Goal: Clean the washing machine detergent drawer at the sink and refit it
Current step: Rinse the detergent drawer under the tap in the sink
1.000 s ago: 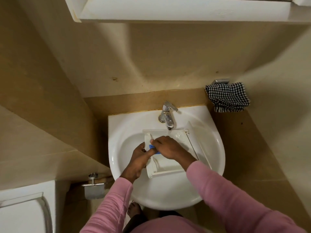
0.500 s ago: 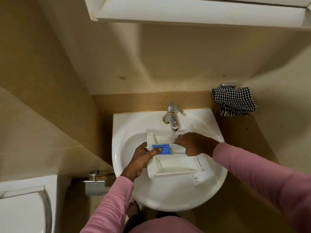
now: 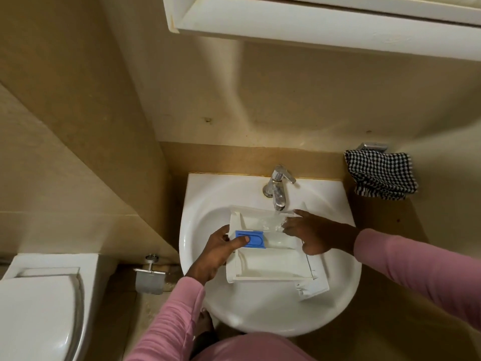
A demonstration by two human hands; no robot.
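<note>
A white detergent drawer [image 3: 270, 264] lies across the white sink [image 3: 260, 316], under the chrome tap [image 3: 278, 190]. Water runs from the tap into the drawer's far compartment. A blue insert [image 3: 256, 239] sits in the drawer's left part. My left hand [image 3: 216, 252] grips the drawer's left end, thumb pressed on the blue insert. My right hand [image 3: 309, 234] rests on the drawer's right side in the running water, fingers spread and wet. The drawer's front panel [image 3: 313, 285] points to the lower right of the basin.
A black-and-white checked cloth [image 3: 381, 174] hangs on a hook to the right of the sink. A toilet [image 3: 39, 306] stands at lower left, with a paper holder [image 3: 149, 276] on the wall beside it. A white cabinet [image 3: 325, 19] overhangs above.
My right hand left the blue insert and moved right, to the drawer's right side under the tap. Water is now running. My left hand stays on the drawer, its thumb now on the blue insert.
</note>
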